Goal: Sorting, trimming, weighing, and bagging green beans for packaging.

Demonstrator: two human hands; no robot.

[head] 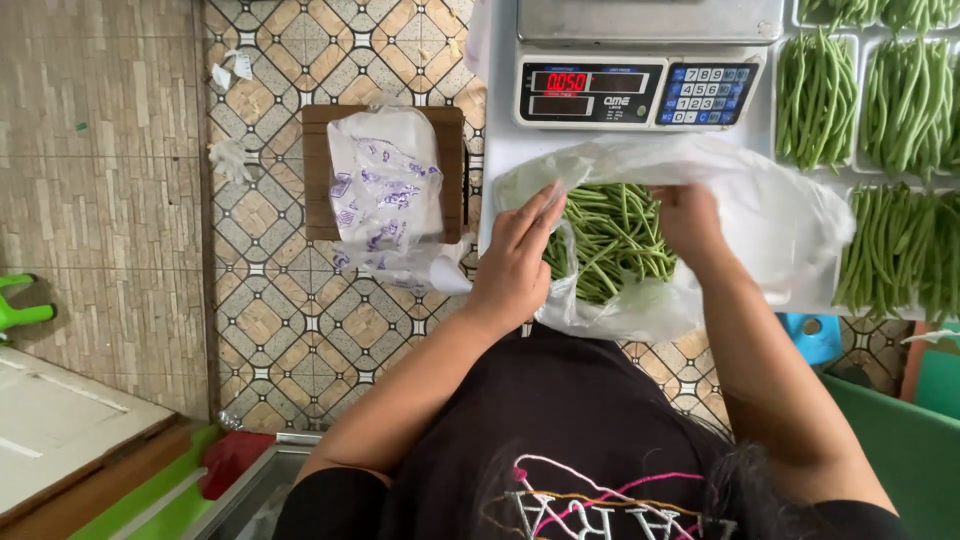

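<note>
A clear plastic bag (760,210) lies open on the white counter, full of green beans (610,235). My left hand (515,260) rests on the bag's left rim, fingers stretched out and holding the opening apart. My right hand (690,220) is at the bag's right side of the opening, fingers curled among the beans and the plastic; whether it grips beans or only the bag I cannot tell. Behind the bag stands a digital scale (640,85) with a red display and a keypad.
White trays of green beans (815,95) fill the counter's right side. A wooden stool (320,180) with a printed white plastic bag (385,190) stands on the patterned tile floor at left. A green crate (900,440) sits at lower right.
</note>
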